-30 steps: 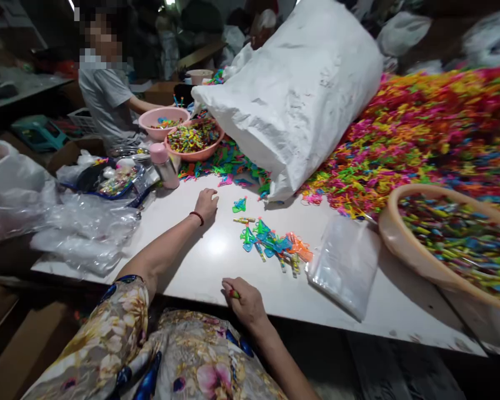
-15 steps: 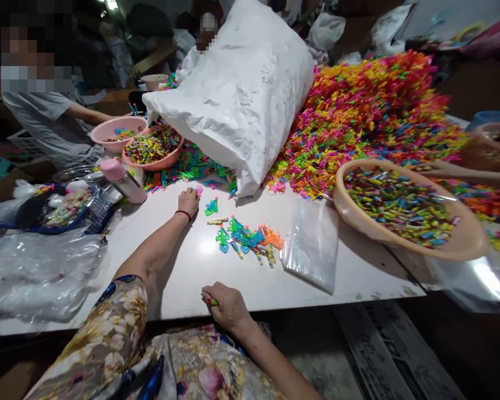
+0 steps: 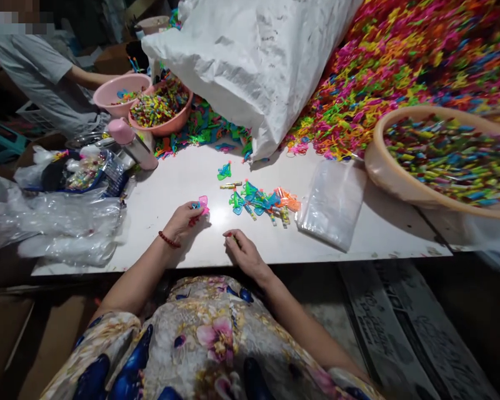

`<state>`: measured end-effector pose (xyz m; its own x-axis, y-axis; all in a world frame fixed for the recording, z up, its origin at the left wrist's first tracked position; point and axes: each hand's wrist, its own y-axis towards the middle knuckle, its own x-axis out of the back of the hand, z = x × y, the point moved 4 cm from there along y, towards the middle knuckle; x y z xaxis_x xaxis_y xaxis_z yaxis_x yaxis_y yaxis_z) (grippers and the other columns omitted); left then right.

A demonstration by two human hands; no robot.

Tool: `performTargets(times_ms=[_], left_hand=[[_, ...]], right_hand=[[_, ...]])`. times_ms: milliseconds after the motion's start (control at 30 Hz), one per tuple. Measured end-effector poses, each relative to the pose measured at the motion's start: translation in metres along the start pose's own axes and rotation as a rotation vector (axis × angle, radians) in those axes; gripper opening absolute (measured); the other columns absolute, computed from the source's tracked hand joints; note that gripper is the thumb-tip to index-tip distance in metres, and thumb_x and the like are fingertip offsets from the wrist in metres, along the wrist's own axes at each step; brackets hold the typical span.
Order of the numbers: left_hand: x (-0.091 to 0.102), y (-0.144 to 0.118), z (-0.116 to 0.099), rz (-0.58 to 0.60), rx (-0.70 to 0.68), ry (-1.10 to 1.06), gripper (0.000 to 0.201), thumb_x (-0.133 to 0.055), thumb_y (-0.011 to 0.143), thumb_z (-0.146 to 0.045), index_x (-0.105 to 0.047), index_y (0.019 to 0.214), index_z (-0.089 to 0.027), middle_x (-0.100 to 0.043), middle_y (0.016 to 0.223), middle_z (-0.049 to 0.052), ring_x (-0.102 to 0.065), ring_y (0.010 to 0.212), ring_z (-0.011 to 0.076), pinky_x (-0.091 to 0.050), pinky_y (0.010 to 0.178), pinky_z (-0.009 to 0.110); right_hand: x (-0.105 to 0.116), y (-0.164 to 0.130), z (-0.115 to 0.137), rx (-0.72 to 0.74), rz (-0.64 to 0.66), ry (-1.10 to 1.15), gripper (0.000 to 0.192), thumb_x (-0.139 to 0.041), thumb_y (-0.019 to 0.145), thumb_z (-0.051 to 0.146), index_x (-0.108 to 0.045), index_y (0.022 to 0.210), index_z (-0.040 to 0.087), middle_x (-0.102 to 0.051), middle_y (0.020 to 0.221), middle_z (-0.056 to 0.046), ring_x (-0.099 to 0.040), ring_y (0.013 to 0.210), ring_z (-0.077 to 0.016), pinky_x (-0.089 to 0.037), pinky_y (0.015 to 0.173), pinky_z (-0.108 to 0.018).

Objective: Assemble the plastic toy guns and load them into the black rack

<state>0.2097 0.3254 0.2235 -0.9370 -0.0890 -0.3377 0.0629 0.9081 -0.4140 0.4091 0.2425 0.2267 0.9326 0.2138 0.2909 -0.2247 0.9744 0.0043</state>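
My left hand (image 3: 182, 223), with a red bead bracelet on the wrist, is closed on a pink plastic toy piece (image 3: 204, 205); a bit of blue shows at its fingertips. Across a small gap, my right hand (image 3: 248, 254) rests at the table's front edge, its fingers curled round a small tube that is mostly hidden. Beyond the hands lies a loose group of blue, green and orange plastic toy pieces (image 3: 260, 201) with several small clear tubes among them. One blue-green toy piece (image 3: 224, 171) and a few yellowish tubes (image 3: 230, 185) lie apart from the group.
Clear plastic bags (image 3: 333, 203) lie to the right, beside a large peach basin (image 3: 377, 178) of colourful tubes. A white sack (image 3: 250, 72) and a heap of plastic pieces (image 3: 420, 66) rise behind. At left stand a pink-lidded bottle (image 3: 139, 150), two basins and a co-worker (image 3: 37, 72).
My left hand has drawn back from near the pile towards my body, bringing the pink toy piece with it. My right hand has come a little closer to it. The camera has tilted down.
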Motion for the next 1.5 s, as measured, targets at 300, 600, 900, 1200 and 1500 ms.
performTargets(times_ms=[300, 600, 900, 1200, 1500], left_hand=[[-0.019, -0.073, 0.009, 0.174, 0.131, -0.016, 0.056, -0.092, 0.058, -0.031, -0.058, 0.098, -0.014, -0.063, 0.061, -0.003, -0.041, 0.037, 0.0027, -0.021, 0.037, 0.015], [-0.028, -0.080, 0.022, 0.270, 0.251, -0.022, 0.042, -0.088, 0.065, -0.028, -0.063, 0.093, -0.010, -0.062, 0.063, -0.002, -0.040, 0.037, -0.0003, -0.022, 0.036, 0.013], [-0.033, -0.083, 0.028, 0.497, 0.479, -0.108, 0.027, -0.084, 0.065, -0.019, -0.065, 0.078, -0.007, -0.051, 0.054, -0.004, -0.030, 0.037, -0.0027, -0.016, 0.035, 0.010], [-0.045, -0.087, 0.021, 0.454, 0.419, -0.066, 0.031, -0.085, 0.066, -0.020, -0.063, 0.085, -0.009, -0.059, 0.058, -0.002, -0.037, 0.035, -0.0009, -0.021, 0.035, 0.012], [-0.048, -0.082, 0.032, 0.358, 0.373, -0.062, 0.034, -0.085, 0.067, -0.022, -0.062, 0.088, -0.010, -0.058, 0.055, -0.003, -0.036, 0.035, -0.0004, -0.018, 0.034, 0.013]], right_hand=[[0.004, -0.010, 0.030, 0.218, -0.019, -0.028, 0.028, -0.053, 0.100, 0.036, -0.069, 0.119, 0.023, -0.069, 0.099, -0.006, -0.063, 0.089, -0.0168, -0.050, 0.080, -0.031], [0.008, -0.023, 0.032, 0.237, -0.025, 0.008, 0.021, -0.063, 0.095, 0.034, -0.072, 0.112, 0.025, -0.072, 0.100, -0.005, -0.067, 0.092, -0.0172, -0.053, 0.085, -0.032], [0.013, -0.028, 0.029, 0.289, 0.020, -0.029, 0.020, -0.064, 0.094, 0.035, -0.077, 0.108, 0.029, -0.075, 0.101, -0.007, -0.068, 0.094, -0.0202, -0.057, 0.086, -0.038], [0.028, -0.030, 0.034, 0.151, -0.024, 0.066, 0.018, -0.072, 0.088, 0.036, -0.077, 0.100, 0.024, -0.076, 0.096, -0.005, -0.070, 0.089, -0.0186, -0.056, 0.086, -0.034], [0.026, -0.037, 0.023, -0.009, -0.083, 0.230, 0.026, -0.076, 0.083, 0.043, -0.071, 0.098, 0.022, -0.074, 0.097, -0.005, -0.068, 0.089, -0.0180, -0.057, 0.083, -0.032]])
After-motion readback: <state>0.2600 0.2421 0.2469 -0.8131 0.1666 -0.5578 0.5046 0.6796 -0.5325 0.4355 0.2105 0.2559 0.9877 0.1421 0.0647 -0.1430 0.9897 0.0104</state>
